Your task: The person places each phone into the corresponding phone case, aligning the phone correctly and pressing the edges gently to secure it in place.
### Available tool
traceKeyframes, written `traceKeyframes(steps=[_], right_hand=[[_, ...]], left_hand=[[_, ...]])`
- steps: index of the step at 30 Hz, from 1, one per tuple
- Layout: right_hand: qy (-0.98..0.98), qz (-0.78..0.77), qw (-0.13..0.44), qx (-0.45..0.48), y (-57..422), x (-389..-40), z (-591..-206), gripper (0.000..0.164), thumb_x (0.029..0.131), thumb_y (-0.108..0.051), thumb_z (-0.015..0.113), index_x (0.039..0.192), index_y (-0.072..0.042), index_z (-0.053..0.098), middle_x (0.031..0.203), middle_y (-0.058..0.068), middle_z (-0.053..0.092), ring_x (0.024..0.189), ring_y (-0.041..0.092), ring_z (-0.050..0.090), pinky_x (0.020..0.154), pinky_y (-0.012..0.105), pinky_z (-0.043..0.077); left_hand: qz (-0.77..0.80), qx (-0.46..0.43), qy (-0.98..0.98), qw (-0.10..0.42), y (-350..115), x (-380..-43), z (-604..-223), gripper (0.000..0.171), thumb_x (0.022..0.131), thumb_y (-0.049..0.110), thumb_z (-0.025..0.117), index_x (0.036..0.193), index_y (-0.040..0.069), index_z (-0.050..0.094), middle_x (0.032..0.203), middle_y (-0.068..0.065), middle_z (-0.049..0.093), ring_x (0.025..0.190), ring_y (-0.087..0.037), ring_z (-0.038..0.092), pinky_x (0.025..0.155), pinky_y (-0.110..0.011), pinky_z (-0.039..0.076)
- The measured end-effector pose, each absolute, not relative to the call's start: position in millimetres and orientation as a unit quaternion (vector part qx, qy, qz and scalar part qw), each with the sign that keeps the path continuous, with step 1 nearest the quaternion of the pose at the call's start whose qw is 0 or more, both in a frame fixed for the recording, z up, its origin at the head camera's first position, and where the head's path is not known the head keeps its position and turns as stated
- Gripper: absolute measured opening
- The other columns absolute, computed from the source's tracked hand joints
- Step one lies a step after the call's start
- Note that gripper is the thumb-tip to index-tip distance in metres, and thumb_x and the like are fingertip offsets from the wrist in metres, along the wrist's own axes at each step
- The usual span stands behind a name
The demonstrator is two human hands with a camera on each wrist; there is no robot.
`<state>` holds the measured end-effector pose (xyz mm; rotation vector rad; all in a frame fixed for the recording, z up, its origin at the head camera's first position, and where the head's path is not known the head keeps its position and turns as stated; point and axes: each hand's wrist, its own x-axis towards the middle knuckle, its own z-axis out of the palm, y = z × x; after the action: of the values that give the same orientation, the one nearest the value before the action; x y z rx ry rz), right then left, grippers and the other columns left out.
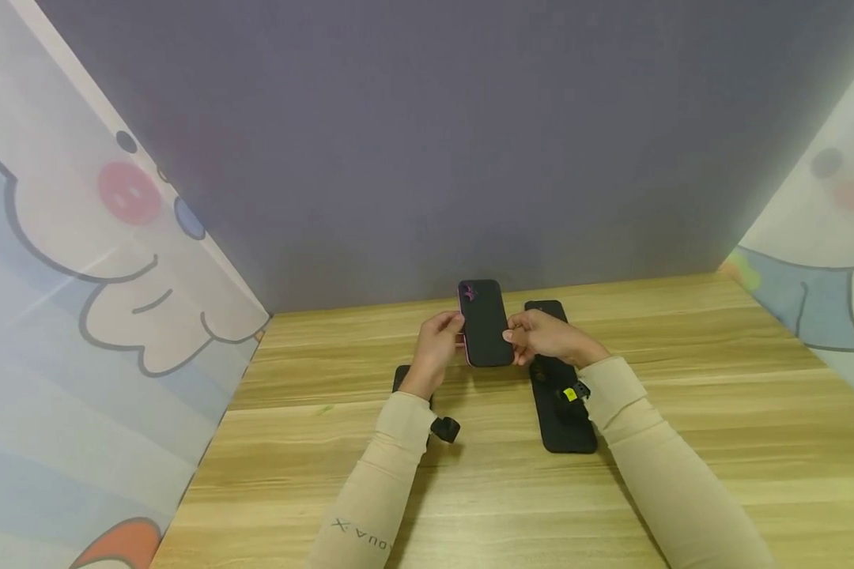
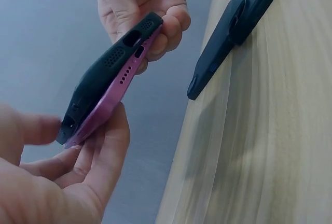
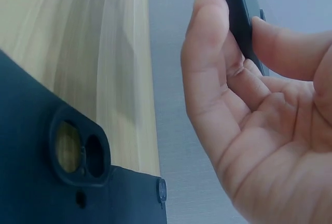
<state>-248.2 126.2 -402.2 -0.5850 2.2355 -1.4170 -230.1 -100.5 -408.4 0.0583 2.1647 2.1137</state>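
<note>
A pink phone (image 2: 98,111) sits partly inside a black phone case (image 1: 487,328), held up over the far part of the table. In the left wrist view a gap shows between phone and case toward the left-hand end, while they lie close together at the other. My left hand (image 1: 436,352) holds the left edge, thumb on the case and fingers beneath the phone. On the opposite edge, my right hand (image 1: 549,336) pinches phone and case between thumb and fingers. Through the case's camera cutout, pink shows in the head view.
Under my right forearm lies a black phone case (image 1: 568,423), with another black phone-shaped item (image 1: 546,308) just beyond it. A dark flat object (image 1: 401,376) lies partly hidden beneath my left wrist. A grey panel (image 1: 427,158) stands along the wooden table's (image 1: 292,474) far edge.
</note>
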Motion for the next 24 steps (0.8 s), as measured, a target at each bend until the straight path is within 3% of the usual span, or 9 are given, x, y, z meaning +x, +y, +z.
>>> traceKeyframes(steps=[5, 14, 18, 24], right_hand=[[0.809, -0.515, 0.201, -0.201, 123.3, -248.5, -402.8, 0.025, 0.11, -0.015, 0.048, 0.088, -0.002, 0.046, 0.078, 0.014, 0.062, 0.076, 0.037, 0.068, 0.072, 0.048, 0.062], [0.823, -0.506, 0.176, -0.188, 124.1, -246.7, -402.7, 0.023, 0.109, -0.013, 0.048, 0.091, 0.001, 0.051, 0.077, 0.013, 0.065, 0.076, 0.04, 0.068, 0.072, 0.05, 0.061], [0.822, -0.508, 0.175, -0.191, 123.5, -246.0, -403.2, 0.022, 0.109, -0.011, 0.048, 0.09, 0.001, 0.05, 0.077, 0.012, 0.064, 0.076, 0.041, 0.069, 0.072, 0.049, 0.061], [0.824, -0.505, 0.171, -0.191, 123.4, -247.4, -402.3, 0.023, 0.109, -0.011, 0.047, 0.088, -0.001, 0.046, 0.077, 0.013, 0.063, 0.077, 0.04, 0.07, 0.073, 0.049, 0.062]], left_hand=[[0.667, 0.029, 0.74, 0.079, -103.0, -230.6, -409.0, 0.047, 0.106, 0.023, 0.059, 0.151, 0.01, 0.05, 0.114, -0.016, 0.066, 0.077, -0.014, 0.068, 0.081, -0.045, 0.062], [0.593, 0.072, 0.792, 0.128, -105.6, -227.2, -409.6, 0.072, 0.101, 0.033, 0.066, 0.162, 0.035, 0.027, 0.085, -0.007, 0.061, 0.054, -0.018, 0.057, 0.073, -0.061, 0.057], [0.587, 0.085, 0.793, 0.138, -107.0, -224.8, -408.9, 0.077, 0.101, 0.031, 0.067, 0.163, 0.035, 0.021, 0.078, -0.006, 0.058, 0.049, -0.015, 0.054, 0.072, -0.061, 0.055], [0.577, 0.089, 0.798, 0.145, -106.4, -226.2, -407.9, 0.082, 0.1, 0.03, 0.068, 0.164, 0.032, 0.017, 0.087, -0.005, 0.055, 0.055, -0.015, 0.058, 0.076, -0.057, 0.059]])
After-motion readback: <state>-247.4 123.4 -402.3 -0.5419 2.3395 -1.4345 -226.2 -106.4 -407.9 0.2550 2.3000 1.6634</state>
